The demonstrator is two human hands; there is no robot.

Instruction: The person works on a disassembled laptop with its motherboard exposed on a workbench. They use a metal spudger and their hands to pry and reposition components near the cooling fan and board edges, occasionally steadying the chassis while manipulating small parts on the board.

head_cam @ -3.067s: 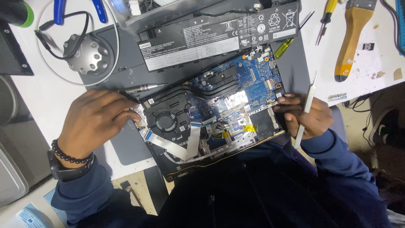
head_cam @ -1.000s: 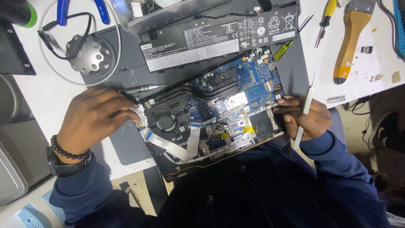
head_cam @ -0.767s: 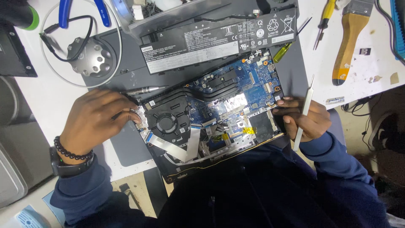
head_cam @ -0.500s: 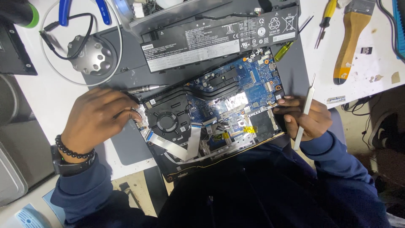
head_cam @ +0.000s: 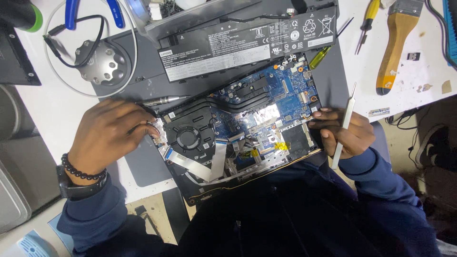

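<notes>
An opened laptop with a blue circuit board (head_cam: 266,109) and a round black fan lies on the white desk (head_cam: 52,109). The left hand (head_cam: 107,135) curls, fingertips pinching a small silvery connector (head_cam: 157,129) at the laptop's left edge. The right hand (head_cam: 345,133) grips a slim white pry tool (head_cam: 343,124) while resting on the right edge.

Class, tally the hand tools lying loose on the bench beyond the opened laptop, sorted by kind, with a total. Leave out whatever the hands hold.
Screwdrivers: 2, yellow-handled and yellow-green
Paintbrush, wooden handle: 1
Pliers, blue handles: 1
Metal pen-shaped driver: 1
Total: 5
</notes>
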